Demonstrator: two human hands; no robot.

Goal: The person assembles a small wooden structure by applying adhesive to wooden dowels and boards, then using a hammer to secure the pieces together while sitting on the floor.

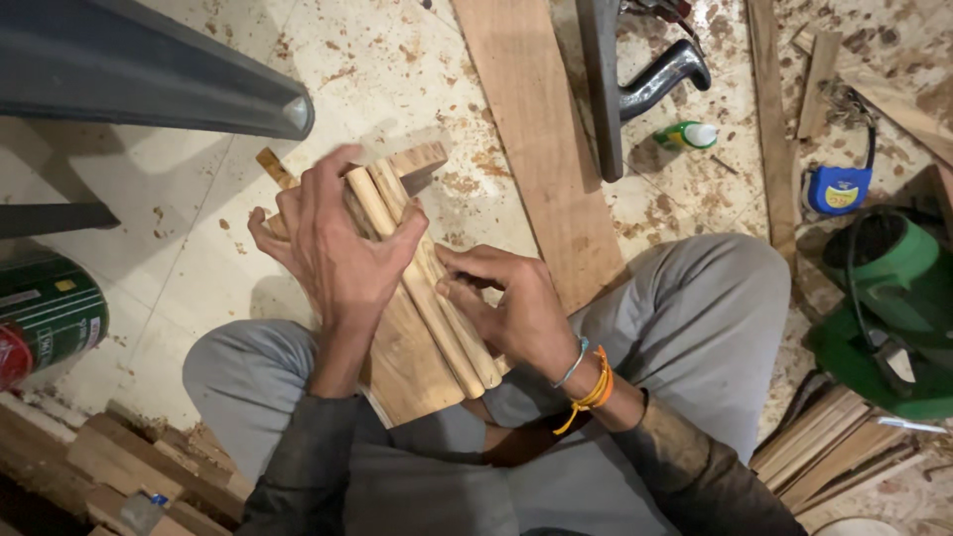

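Grip: While seated cross-legged on the floor, a person clamps the left hand over two rounded wooden dowels lying on a wooden board at frame centre; the right hand pinches the dowels' lower side.
Handling: Stiff, light and smooth, the dowels look liable to roll; the board probably holds best by its long edges.
Surface: Pale tiled floor scattered with sawdust.
Room: Long plank at upper centre, blue tape measure and green power tool at right, green can at left.
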